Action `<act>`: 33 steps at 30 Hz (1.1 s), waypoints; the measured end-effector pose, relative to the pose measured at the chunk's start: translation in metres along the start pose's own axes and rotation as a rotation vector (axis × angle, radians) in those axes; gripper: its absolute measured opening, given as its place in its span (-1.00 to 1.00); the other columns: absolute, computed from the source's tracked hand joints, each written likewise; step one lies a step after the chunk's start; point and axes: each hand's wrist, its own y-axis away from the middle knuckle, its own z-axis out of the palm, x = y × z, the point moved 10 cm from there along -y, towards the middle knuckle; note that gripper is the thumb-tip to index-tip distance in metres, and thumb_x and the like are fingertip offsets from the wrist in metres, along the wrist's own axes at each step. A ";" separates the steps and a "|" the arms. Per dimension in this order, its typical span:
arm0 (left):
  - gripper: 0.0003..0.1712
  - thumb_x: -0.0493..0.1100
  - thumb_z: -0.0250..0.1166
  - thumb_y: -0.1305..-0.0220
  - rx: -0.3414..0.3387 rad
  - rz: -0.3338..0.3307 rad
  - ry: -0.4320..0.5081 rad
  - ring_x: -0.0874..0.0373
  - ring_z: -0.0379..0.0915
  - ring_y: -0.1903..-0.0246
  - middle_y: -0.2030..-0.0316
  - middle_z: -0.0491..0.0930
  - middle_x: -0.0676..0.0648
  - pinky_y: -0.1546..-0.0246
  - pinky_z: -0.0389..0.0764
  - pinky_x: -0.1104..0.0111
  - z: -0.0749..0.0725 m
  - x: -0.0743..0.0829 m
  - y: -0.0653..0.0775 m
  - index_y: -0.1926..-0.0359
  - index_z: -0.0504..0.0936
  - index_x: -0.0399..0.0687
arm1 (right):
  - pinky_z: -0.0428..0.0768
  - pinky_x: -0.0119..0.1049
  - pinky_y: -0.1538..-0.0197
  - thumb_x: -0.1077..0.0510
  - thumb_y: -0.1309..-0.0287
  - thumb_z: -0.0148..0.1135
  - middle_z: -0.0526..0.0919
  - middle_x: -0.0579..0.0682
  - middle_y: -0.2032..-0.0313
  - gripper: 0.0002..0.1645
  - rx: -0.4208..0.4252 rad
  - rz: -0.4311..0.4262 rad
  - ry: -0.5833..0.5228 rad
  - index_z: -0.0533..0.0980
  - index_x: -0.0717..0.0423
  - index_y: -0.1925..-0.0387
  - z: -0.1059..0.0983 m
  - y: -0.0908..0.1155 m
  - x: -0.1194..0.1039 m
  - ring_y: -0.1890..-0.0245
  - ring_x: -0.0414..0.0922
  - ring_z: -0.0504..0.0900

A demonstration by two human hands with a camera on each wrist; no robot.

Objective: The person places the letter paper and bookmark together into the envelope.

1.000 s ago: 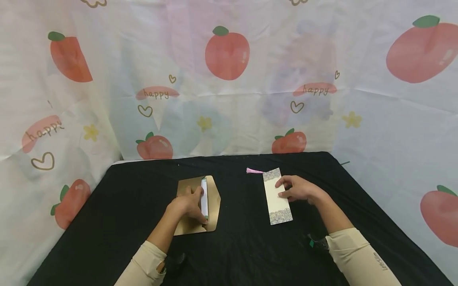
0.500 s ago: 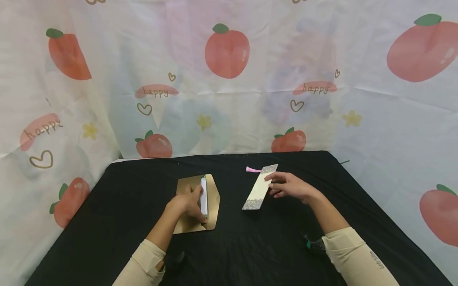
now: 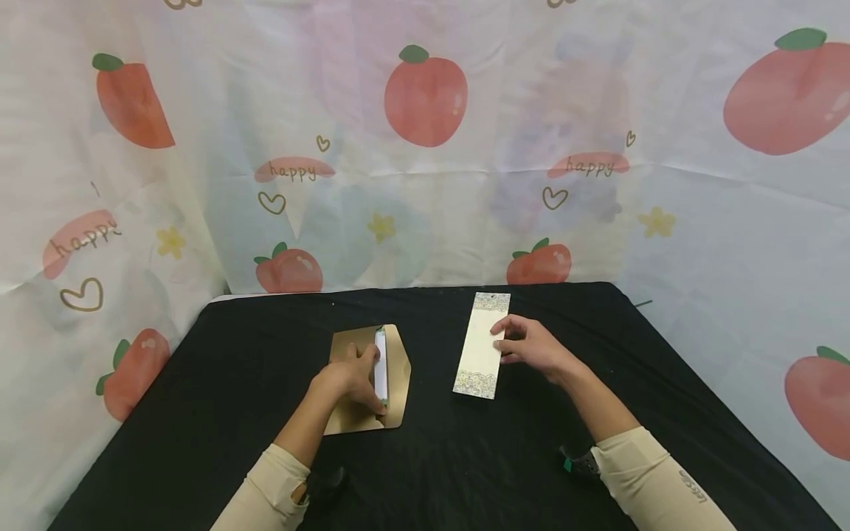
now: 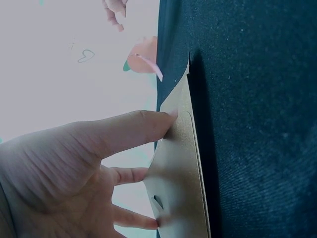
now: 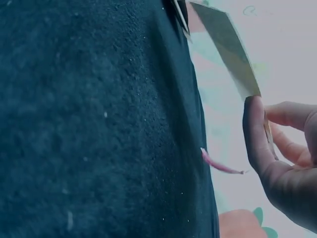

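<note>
Between thumb and fingers of our right hand, held nearly together, we pinch one pale card; near this grip hangs a pink tassel. Under our left hand, whose fingers spread and press, lies the gold envelope.

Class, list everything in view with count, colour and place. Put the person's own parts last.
gold paper envelope: 1, gold, on the table's left half, flap open
flat white strip: 1, white with green ends, at the envelope's mouth
rectangular lace-banded card: 1, cream with grey bands, in the right hand
thin pink tassel: 1, pink, near the right hand in the right-wrist view
smooth tablecloth: 1, black, over the table
fruit-print fabric backdrop: 1, pale with red fruit, behind and beside the table
long sleeves: 2, beige, on the forearms
left hand: 1, bare, touching the envelope
right hand: 1, bare, pinching the card's right edge
</note>
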 end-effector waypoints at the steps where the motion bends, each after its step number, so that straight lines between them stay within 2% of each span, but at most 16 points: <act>1: 0.09 0.10 0.75 0.17 0.000 0.000 0.000 -0.21 0.29 -0.04 -0.18 0.22 -0.26 0.09 0.50 -0.05 0.000 0.000 0.000 -0.31 0.29 0.08 | 0.67 0.00 0.02 0.31 -0.38 0.29 0.48 0.25 0.01 -0.67 0.006 -0.001 0.004 0.48 0.35 -0.10 0.000 0.000 0.000 0.13 0.05 0.60; 11: 0.07 0.07 0.75 0.16 0.008 0.007 -0.005 -0.20 0.31 -0.01 -0.15 0.21 -0.25 0.10 0.49 -0.01 0.000 0.002 0.002 -0.29 0.28 0.05 | 0.65 0.05 0.00 0.29 -0.37 0.33 0.48 0.29 -0.02 -0.58 -0.012 -0.028 0.002 0.47 0.33 -0.19 0.011 -0.004 -0.011 0.14 0.07 0.64; 21: 0.11 0.10 0.76 0.17 0.001 0.018 0.002 -0.22 0.31 0.00 -0.17 0.20 -0.28 0.09 0.50 -0.04 0.000 0.002 0.001 -0.33 0.28 0.07 | 0.68 0.01 0.06 0.32 -0.32 0.37 0.60 0.22 0.03 -0.62 -0.031 -0.013 -0.023 0.53 0.29 -0.13 0.039 -0.017 -0.018 0.20 0.04 0.69; 28: 0.10 0.05 0.76 0.16 0.002 0.025 0.042 -0.15 0.34 0.08 -0.14 0.20 -0.26 0.10 0.49 0.04 0.000 0.003 0.002 -0.34 0.28 0.04 | 0.69 0.00 0.10 0.31 -0.33 0.37 0.64 0.20 0.08 -0.63 -0.067 -0.028 -0.022 0.53 0.33 -0.12 0.063 -0.027 -0.019 0.22 -0.01 0.68; 33: 0.11 0.06 0.73 0.12 -0.006 0.027 0.029 -0.16 0.35 0.08 -0.18 0.19 -0.28 0.08 0.49 0.04 0.001 0.003 0.002 -0.37 0.26 0.04 | 0.70 -0.09 0.17 0.33 -0.30 0.39 0.64 0.21 -0.02 -0.63 -0.089 -0.021 -0.017 0.54 0.35 -0.10 0.079 -0.031 -0.022 0.20 -0.03 0.66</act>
